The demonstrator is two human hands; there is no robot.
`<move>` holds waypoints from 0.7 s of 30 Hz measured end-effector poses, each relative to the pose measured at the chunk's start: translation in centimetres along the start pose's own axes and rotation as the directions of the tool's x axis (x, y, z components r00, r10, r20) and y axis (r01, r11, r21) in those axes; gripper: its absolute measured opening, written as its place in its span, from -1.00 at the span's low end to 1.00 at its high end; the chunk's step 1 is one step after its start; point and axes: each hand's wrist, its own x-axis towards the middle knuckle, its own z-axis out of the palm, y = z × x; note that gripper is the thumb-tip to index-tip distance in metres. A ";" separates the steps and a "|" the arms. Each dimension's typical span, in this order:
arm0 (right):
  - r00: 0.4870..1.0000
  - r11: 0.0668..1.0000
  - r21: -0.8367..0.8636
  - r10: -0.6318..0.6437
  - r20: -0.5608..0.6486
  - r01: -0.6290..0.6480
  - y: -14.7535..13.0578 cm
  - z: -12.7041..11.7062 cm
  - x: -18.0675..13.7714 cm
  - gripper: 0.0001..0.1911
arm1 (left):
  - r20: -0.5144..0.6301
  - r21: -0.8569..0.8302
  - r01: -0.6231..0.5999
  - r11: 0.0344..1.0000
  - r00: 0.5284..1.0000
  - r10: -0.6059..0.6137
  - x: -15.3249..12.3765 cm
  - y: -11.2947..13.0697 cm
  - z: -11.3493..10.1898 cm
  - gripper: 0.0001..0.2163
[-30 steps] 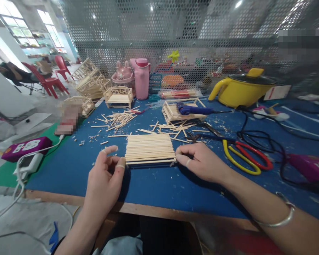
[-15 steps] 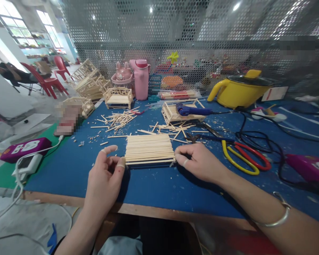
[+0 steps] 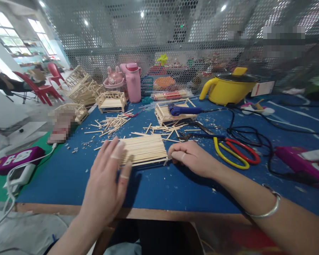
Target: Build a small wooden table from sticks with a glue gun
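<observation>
Left hand flat and open over stick panel, right hand pinching its edge

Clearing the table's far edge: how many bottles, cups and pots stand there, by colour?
Pink: 2, the tall pink plastic bottle and the pink bunny-eared cup beside it.
Yellow: 1, the yellow electric pot with a dark lid.
Total: 3.
</observation>
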 end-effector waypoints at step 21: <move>0.999 0.992 -0.124 0.023 -0.042 -0.028 0.0 1.2 -0.3 -0.84 | 0.366 0.327 -0.480 0.814 0.859 0.359 1.4 2.4 3.0 -0.54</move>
